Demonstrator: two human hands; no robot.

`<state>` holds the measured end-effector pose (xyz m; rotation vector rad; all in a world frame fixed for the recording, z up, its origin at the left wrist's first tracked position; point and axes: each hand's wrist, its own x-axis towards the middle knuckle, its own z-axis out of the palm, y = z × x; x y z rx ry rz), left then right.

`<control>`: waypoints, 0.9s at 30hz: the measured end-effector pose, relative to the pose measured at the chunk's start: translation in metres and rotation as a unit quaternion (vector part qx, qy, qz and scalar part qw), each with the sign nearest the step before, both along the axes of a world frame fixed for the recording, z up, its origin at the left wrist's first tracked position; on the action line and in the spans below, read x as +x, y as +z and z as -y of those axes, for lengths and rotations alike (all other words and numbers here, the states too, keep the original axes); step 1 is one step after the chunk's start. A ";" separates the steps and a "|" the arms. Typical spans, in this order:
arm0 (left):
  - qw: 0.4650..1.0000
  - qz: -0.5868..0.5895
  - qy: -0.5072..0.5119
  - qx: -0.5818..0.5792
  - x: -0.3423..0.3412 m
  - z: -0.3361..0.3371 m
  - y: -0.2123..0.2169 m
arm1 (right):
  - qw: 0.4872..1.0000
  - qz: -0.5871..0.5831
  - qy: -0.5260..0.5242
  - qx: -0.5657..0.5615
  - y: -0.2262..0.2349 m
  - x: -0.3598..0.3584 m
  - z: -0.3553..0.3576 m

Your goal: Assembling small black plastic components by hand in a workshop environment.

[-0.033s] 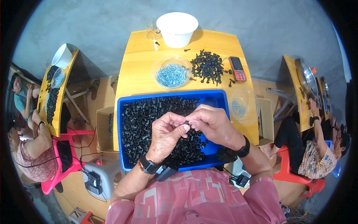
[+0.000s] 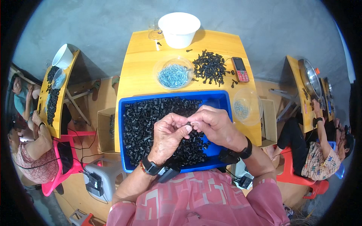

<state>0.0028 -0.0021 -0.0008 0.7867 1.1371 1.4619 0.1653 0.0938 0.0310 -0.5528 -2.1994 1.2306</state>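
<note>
My left hand (image 2: pixel 169 136) and my right hand (image 2: pixel 217 127) meet above a blue tray (image 2: pixel 219 101). Both are closed in a pinch, thumb against fingers, around one small black plastic part (image 2: pixel 189 123). The fingertips cover most of that part, so its exact shape is hidden. Beneath my hands, many small black ring-like plastic pieces (image 2: pixel 141 120) fill the left and middle of the tray, while its blue bottom shows at the right.
Beyond the tray stand a clear tub of silvery screws (image 2: pixel 173 75), a pile of black screw-like pieces (image 2: pixel 209 67), a keypad phone (image 2: pixel 240 69) and a white bucket (image 2: pixel 179 32). A clear dish (image 2: pixel 247 107) with a few screws sits right. Cardboard boxes (image 2: pixel 268 124) flank the table; people work at both sides.
</note>
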 end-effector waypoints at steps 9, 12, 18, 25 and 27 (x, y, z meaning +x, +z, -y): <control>0.998 0.057 0.011 0.010 -0.003 -0.001 -0.003 | 0.999 -0.007 -0.001 0.036 0.002 -0.004 0.004; 0.998 0.061 0.007 0.005 -0.002 0.001 -0.003 | 1.000 -0.001 0.000 0.018 0.003 -0.003 0.005; 0.997 0.081 0.006 0.000 -0.005 0.003 -0.008 | 0.997 -0.001 -0.030 0.070 0.006 -0.007 0.011; 0.994 0.107 -0.004 -0.012 -0.007 0.003 -0.005 | 0.997 0.033 -0.022 -0.062 0.021 -0.001 0.012; 0.995 0.096 -0.013 -0.015 -0.006 0.003 -0.005 | 0.996 0.083 -0.014 0.020 0.023 -0.002 0.011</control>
